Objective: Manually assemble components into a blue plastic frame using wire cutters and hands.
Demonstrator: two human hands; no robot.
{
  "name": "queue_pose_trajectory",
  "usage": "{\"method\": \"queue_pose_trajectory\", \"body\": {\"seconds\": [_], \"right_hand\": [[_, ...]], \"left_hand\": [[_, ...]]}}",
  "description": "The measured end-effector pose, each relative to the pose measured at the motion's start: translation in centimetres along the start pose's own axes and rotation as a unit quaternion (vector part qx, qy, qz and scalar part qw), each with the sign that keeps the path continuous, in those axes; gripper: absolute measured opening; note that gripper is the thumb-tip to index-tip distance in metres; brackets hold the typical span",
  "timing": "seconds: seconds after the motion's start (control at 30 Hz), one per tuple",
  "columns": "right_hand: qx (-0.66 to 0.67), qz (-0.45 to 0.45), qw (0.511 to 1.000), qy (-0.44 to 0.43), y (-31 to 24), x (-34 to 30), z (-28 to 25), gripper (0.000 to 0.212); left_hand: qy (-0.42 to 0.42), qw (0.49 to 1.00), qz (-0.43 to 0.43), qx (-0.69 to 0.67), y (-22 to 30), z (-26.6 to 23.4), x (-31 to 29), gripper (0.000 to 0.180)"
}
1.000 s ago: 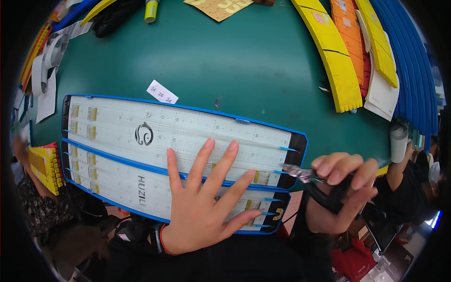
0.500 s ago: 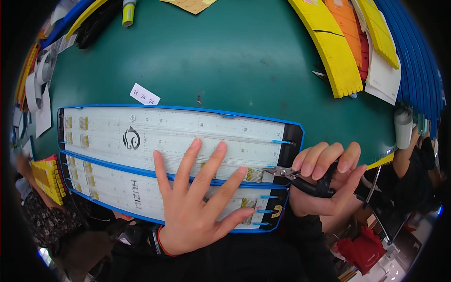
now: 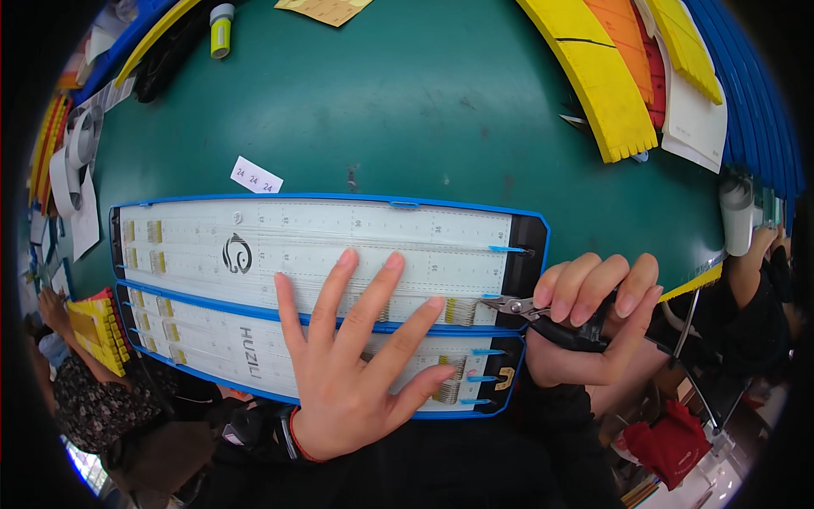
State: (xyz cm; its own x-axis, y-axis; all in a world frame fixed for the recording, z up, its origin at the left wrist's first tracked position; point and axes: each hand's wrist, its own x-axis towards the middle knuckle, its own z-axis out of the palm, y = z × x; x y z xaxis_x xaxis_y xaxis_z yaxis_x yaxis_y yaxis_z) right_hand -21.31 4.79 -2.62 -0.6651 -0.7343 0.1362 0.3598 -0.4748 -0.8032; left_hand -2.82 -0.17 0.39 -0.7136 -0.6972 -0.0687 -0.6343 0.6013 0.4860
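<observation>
A long, flat blue-edged case (image 3: pixel 322 209) lies opened out on the table, its two halves lined with white scaled boards. Fine clear lines run lengthwise over the boards, with small coiled springs (image 3: pixel 460 311) near both ends and light-blue tabs (image 3: pixel 506 248) at the right end. My left hand (image 3: pixel 352 365) rests across both halves, fingers spread flat on the lines. Black-handled nippers (image 3: pixel 513 307) sit in my closed right hand (image 3: pixel 598 310). Their jaw tips are at the blue tab beside the springs on the upper half; whether they touch the line I cannot tell.
A small white label (image 3: pixel 256 175) lies beyond the case on the green table (image 3: pixel 424 102). Yellow foam strips (image 3: pixel 593 76) and white card (image 3: pixel 697 127) are at the far right, a yellow-green bottle (image 3: pixel 220 32) at far left. Other people's arms (image 3: pixel 750 263) show at both sides.
The view has shifted slightly, so the case sits a little differently in it. My left hand stays spread on the boards, and the nippers remain at the same tab in my right hand.
</observation>
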Motion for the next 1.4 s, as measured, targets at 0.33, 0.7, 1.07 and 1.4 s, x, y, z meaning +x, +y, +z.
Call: {"method": "queue_pose_trajectory", "body": {"seconds": [0.33,0.7,1.07,1.4], "right_hand": [[-0.020,-0.010,1.000,-0.019,0.0,-0.2,-0.3,0.031],[-0.037,-0.037,0.998,0.045,0.2,-0.5,0.6,0.028],[-0.031,0.004,0.999,-0.029,0.0,-0.4,-0.3,0.031],[-0.028,0.008,0.999,-0.031,0.1,-0.2,-0.4,0.030]], "left_hand": [[-0.009,1.000,-0.006,0.006,0.0,0.0,-0.1,0.042],[-0.007,1.000,-0.001,0.015,-0.1,0.1,-0.2,0.042],[-0.003,1.000,0.004,0.015,-0.1,0.2,-0.1,0.042],[0.008,1.000,0.006,0.016,-0.2,0.7,0.0,0.045]]}}
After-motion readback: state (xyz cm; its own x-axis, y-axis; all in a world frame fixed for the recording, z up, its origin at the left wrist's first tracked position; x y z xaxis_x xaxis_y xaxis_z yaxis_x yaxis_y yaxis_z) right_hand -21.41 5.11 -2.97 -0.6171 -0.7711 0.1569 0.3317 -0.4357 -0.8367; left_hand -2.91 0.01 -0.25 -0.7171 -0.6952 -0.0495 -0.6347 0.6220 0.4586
